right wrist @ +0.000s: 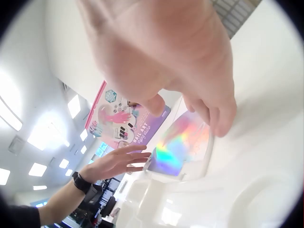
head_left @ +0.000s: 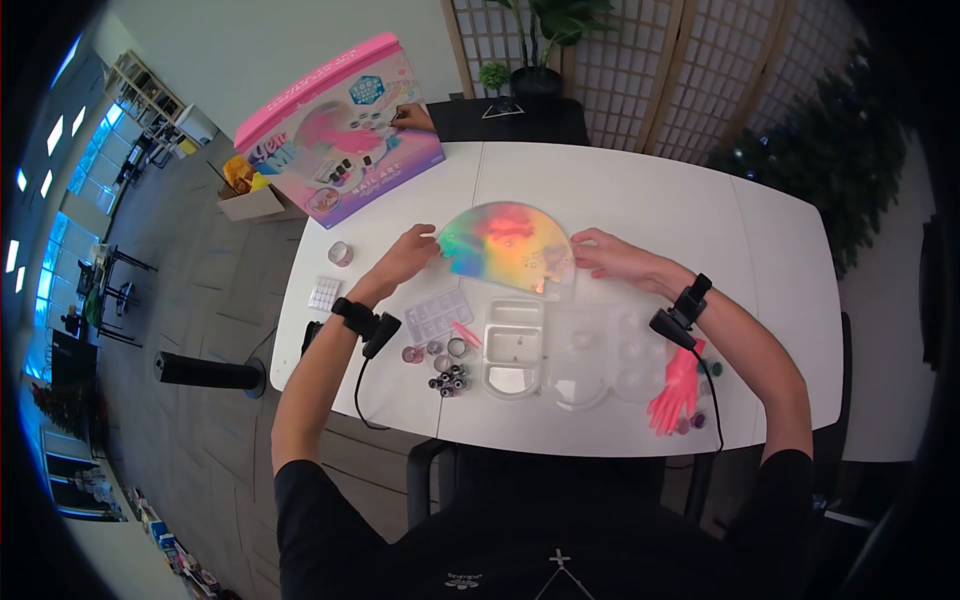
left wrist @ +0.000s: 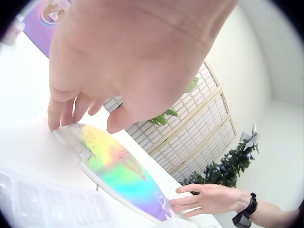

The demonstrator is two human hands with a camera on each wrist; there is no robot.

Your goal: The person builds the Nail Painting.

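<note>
A fan-shaped holographic panel (head_left: 490, 245) with a clear rim lies on the white table, its colours running from pink to blue and yellow. At its left edge is my left hand (head_left: 405, 255), fingertips right at the rim and the thumb held apart. My right hand (head_left: 625, 262) is at the opposite edge, its bent fingers (right wrist: 222, 124) reaching down beside the rim with the thumb away from them. Nearer to me lie a white tray with three compartments (head_left: 514, 345), a clear moulded tray (head_left: 580, 375) and a clear sectioned tray (head_left: 437, 315).
A pink nail art box (head_left: 340, 130) stands at the back left. Several small bottles (head_left: 447, 382) and jars (head_left: 458, 347) cluster at the front left, near pink tweezers (head_left: 466, 334). A pink hand model (head_left: 676, 393) lies front right. A small clear cup (head_left: 340, 254) stands far left.
</note>
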